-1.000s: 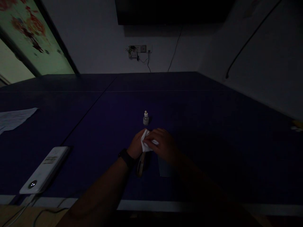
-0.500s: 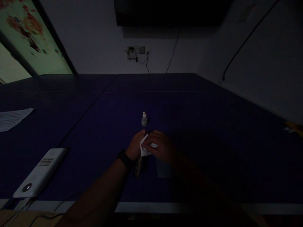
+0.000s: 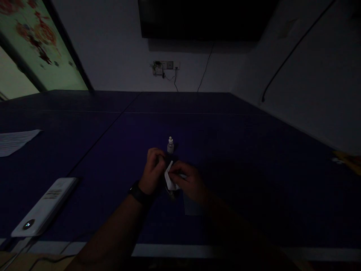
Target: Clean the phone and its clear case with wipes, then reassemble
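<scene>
My right hand pinches a folded white wipe, its fingers closed over the upper edge. To its left, my left hand is raised with the fingers curled in; whatever it holds is too dark to make out. Below the wipe shows part of a small dark object, its kind unclear. Just beyond both hands a small clear bottle with a white cap stands upright. A flat grey sheet lies partly under my right wrist.
The dark blue table has a pale front edge. On the left lie a white power bank with cables and a printed paper. Something yellow is at the far right. A wall screen hangs above.
My left hand has drawn away from the wipe, up and left, its fingers curling. The long dark object under the hands now shows less. My right hand keeps hold of the wipe.
</scene>
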The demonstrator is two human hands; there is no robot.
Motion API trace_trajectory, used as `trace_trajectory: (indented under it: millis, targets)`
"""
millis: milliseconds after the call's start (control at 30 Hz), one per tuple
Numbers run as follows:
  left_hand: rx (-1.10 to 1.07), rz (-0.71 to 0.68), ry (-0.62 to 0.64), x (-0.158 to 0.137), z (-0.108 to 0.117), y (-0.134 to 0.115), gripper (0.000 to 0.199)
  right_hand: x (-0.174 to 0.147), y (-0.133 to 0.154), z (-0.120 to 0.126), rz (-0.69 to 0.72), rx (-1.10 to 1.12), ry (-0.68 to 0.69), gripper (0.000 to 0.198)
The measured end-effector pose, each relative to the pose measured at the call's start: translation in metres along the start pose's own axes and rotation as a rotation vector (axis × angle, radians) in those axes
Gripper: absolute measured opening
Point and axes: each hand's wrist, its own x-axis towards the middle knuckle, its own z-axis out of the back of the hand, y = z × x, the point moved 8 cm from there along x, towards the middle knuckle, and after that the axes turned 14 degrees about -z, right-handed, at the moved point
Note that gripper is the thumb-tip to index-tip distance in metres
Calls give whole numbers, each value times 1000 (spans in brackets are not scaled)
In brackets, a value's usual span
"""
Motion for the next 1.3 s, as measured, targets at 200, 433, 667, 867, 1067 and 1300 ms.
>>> trace_trajectory:
  millis: [200, 433, 667, 867, 1067, 1300]
  targets:
    - [284, -343, 260, 0, -5, -41, 24, 2, -12, 21, -113, 174, -79, 30]
    - [141, -422, 338, -6, -18, -46, 64, 6, -11, 54, -4, 242, -335, 36]
    - [-136, -57, 354, -21, -36, -28, 82, -8, 30, 27, 285, -286, -99, 24]
    - [-133, -79, 337, -20, -35, -24, 78, -26, 54, 17, 535, -646, 61, 36]
    - [-44, -104, 407, -12, -27, -24, 68, -25, 56, 7, 609, -762, 204, 45]
    - [147, -185, 461, -7, -22, -33, 70, -20, 65, 8, 615, -667, 253, 50]
